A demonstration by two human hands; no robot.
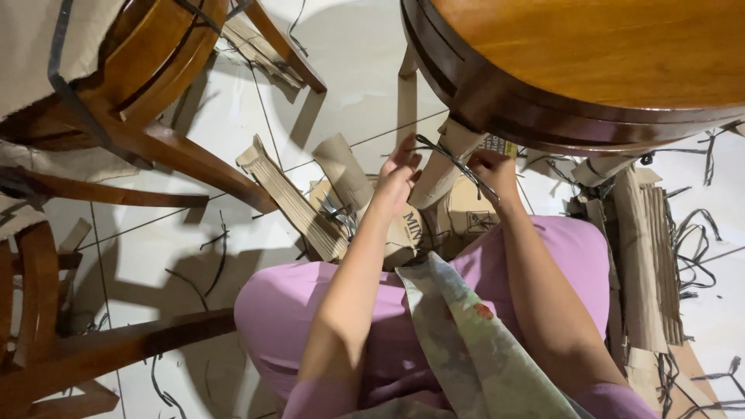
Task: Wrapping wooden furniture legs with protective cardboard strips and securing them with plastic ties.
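Your left hand [397,172] and right hand [490,167] both pinch the dark strap [458,164] — it runs slantwise between them across the cardboard-wrapped table leg [446,167], right hand lower — under the table [590,85].

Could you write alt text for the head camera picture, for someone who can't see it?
Seen from above, a seated person's left hand and right hand work a dark strap around a cardboard-wrapped table leg, under a round wooden table. Cardboard scraps litter the tiled floor.
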